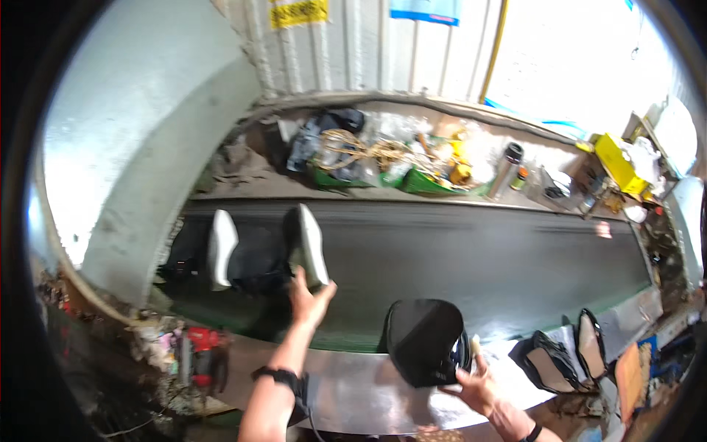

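Observation:
Two black boots with pale soles lie on their sides on the dark conveyor belt [515, 258], left of centre. The heel end of the nearer-to-middle white-soled boot [313, 247] sits between the thumb and fingers of my left hand [311, 300]. To its left is the other white-soled boot [222, 250]; dark material fills the space between the soles. My right hand [477, 387] grips the lower right side of a black boot [426, 339], whose broad shaft leans over the belt's near edge. Part of that grip is hidden behind the boot.
A metal ledge [353, 383] runs along the near side. Shiny black shoes [549, 361] with tan soles lie at right. The back shelf holds green trays [434, 184] with cords, a flask [507, 171] and a yellow box [621, 163]. A red tool [202, 340] is at lower left.

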Action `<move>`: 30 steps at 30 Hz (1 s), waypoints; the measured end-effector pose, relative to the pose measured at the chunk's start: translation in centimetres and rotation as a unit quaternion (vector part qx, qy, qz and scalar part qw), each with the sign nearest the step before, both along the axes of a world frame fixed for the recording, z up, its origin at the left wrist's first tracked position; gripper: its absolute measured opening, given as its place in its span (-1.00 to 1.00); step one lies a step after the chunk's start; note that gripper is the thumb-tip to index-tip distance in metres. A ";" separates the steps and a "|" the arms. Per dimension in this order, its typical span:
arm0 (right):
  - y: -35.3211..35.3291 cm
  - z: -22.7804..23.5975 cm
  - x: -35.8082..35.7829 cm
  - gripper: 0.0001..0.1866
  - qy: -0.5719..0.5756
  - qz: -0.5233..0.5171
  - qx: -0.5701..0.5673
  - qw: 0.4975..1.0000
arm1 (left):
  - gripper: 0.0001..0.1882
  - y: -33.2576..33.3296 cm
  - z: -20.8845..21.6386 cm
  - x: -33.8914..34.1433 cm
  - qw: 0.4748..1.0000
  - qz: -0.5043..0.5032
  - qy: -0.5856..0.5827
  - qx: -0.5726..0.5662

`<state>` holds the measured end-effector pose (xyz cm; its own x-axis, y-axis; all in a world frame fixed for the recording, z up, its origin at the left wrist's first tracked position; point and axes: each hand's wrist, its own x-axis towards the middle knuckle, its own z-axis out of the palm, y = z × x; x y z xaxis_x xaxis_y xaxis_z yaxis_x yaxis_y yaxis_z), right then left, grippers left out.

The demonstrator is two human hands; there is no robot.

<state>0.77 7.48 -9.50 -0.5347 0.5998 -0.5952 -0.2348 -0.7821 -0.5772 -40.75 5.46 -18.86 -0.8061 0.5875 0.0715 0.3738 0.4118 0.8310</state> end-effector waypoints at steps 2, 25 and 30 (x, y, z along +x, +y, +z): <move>-3.1 -0.6 5.5 -0.09 0.042 -0.022 -0.036 0.998 | 0.10 4.0 -1.7 -0.7 0.992 0.055 0.023 -0.108; -10.6 2.2 14.7 -0.65 0.155 -0.130 -0.094 0.975 | -0.66 -15.0 12.1 28.3 0.889 -0.451 0.022 0.074; -12.3 2.9 13.4 -0.62 0.211 -0.047 -0.097 0.972 | -0.53 -12.6 20.8 25.5 0.777 -0.216 -0.545 0.230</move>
